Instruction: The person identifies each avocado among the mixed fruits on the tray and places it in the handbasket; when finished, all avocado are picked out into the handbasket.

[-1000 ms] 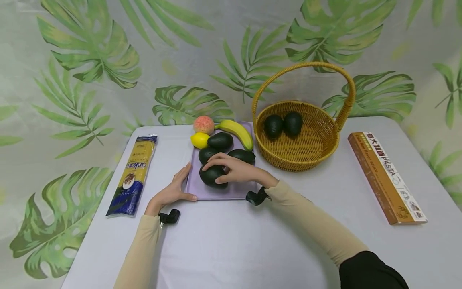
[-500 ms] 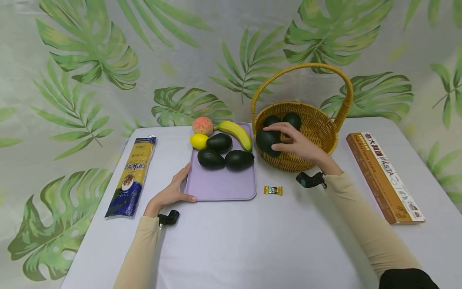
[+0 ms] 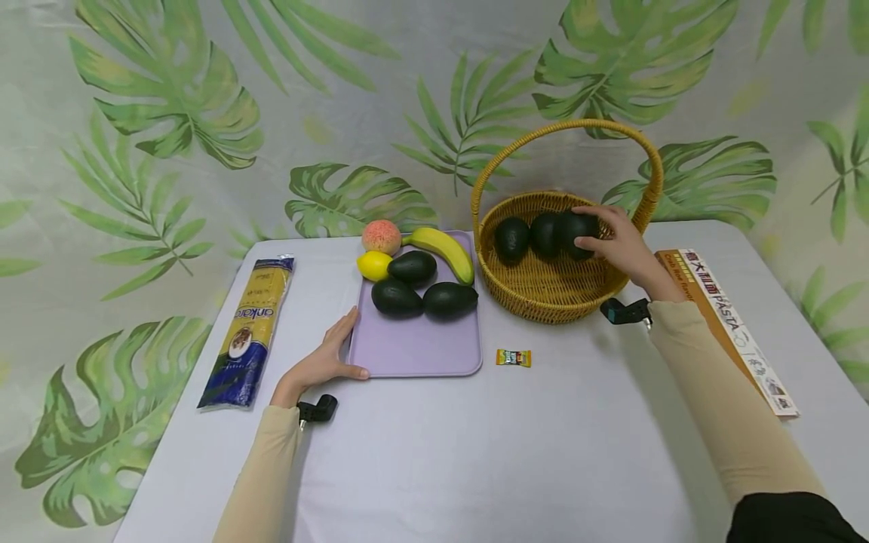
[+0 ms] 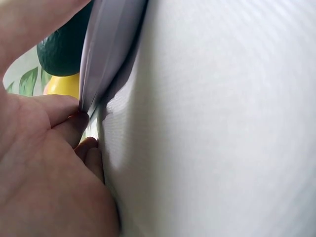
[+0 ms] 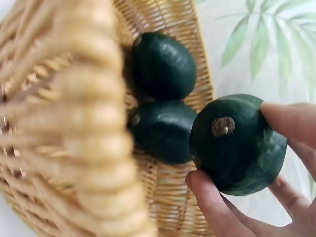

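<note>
Over the golden woven wicker basket [image 3: 563,288], the right hand [image 3: 624,245] clamps a dark green, rounded avocado [image 5: 234,158] between thumb and fingertips; the left hand [image 3: 324,356] spreads against a flat lilac tray [image 3: 414,347]. It looks firm, smooth, probably slippery, best gripped round its middle.

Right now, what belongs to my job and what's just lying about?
Likely in use: right hand, held avocado, wicker basket, two avocados inside, purple tray, three avocados on it, left hand touching tray.

Seemingly lying about: peach, lemon, banana, wrapped sweet, blue-and-yellow packet, pasta box.
</note>
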A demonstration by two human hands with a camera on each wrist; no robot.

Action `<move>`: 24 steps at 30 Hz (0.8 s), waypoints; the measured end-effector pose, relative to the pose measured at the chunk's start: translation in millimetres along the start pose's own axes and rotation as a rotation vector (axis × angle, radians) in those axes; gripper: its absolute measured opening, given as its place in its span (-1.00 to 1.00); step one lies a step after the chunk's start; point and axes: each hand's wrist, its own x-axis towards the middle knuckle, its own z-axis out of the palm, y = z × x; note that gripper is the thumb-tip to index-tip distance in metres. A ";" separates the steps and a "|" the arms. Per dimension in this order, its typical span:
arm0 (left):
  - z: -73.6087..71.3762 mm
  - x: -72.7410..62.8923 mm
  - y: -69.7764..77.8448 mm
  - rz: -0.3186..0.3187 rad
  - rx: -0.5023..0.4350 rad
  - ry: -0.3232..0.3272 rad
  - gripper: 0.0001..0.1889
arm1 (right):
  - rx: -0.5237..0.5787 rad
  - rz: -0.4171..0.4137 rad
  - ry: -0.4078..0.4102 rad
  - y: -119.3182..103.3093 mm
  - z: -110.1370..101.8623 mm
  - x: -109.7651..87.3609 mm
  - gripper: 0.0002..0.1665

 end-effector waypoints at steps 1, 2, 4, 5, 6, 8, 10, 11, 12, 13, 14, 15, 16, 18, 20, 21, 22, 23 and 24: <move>0.4 1.7 -3.5 0.000 0.001 0.001 0.14 | -0.010 0.007 0.002 0.9 -0.4 1.3 -0.36; 0.7 4.0 -9.1 0.002 0.004 0.003 0.15 | -0.018 0.012 0.003 1.7 -0.6 2.6 -0.36; 0.8 8.5 -20.7 0.000 0.014 0.006 0.18 | -0.034 0.024 -0.001 3.8 -0.5 6.1 -0.35; 0.9 11.0 -26.8 -0.002 0.019 0.008 0.20 | -0.041 0.032 -0.003 5.2 -0.4 8.1 -0.35; 1.0 13.4 -32.8 -0.002 0.024 0.009 0.21 | -0.049 0.038 -0.006 6.4 -0.5 10.4 -0.35; 0.7 16.7 -41.8 -0.003 0.034 0.009 0.24 | -0.064 0.050 -0.012 9.1 -0.9 14.8 -0.36; 0.3 17.2 -43.3 -0.004 0.037 0.010 0.25 | -0.077 0.070 -0.022 11.3 -2.1 18.3 -0.36; 0.1 17.2 -43.7 0.001 0.035 0.011 0.25 | -0.083 0.081 -0.034 11.8 -3.1 19.0 -0.36; 0.0 17.0 -43.6 0.002 0.034 0.011 0.25 | -0.089 0.090 -0.049 12.2 -4.3 19.4 -0.35; 0.0 16.9 -43.4 0.002 0.033 0.011 0.25 | -0.089 0.102 -0.066 12.2 -5.2 19.2 -0.35; 0.0 16.7 -43.2 0.001 0.031 0.012 0.25 | -0.087 0.119 -0.088 11.9 -6.2 18.4 -0.34; 0.1 16.7 -43.0 0.003 0.031 0.012 0.25 | -0.083 0.134 -0.111 11.5 -7.2 17.3 -0.34; 0.2 16.7 -42.6 0.002 0.030 0.011 0.25 | -0.077 0.147 -0.134 10.2 -7.9 15.8 -0.34; 0.6 17.1 -42.7 0.001 0.031 0.011 0.25 | -0.067 0.166 -0.171 7.8 -9.2 12.7 -0.34; 0.9 17.5 -43.0 0.005 0.032 0.010 0.25 | -0.056 0.179 -0.193 5.3 -10.6 9.6 -0.34; 1.0 17.8 -43.0 0.009 0.031 0.010 0.24 | -0.051 0.177 -0.196 3.9 -11.3 8.1 -0.34; 0.8 17.8 -43.3 0.009 0.030 0.011 0.24 | -0.045 0.171 -0.197 2.8 -11.5 6.8 -0.34; 0.6 17.7 -43.7 0.009 0.032 0.011 0.24 | -0.036 0.162 -0.197 2.0 -11.8 5.7 -0.35; 0.4 17.6 -44.0 0.007 0.033 0.011 0.24 | -0.025 0.151 -0.190 1.1 -11.8 4.5 -0.36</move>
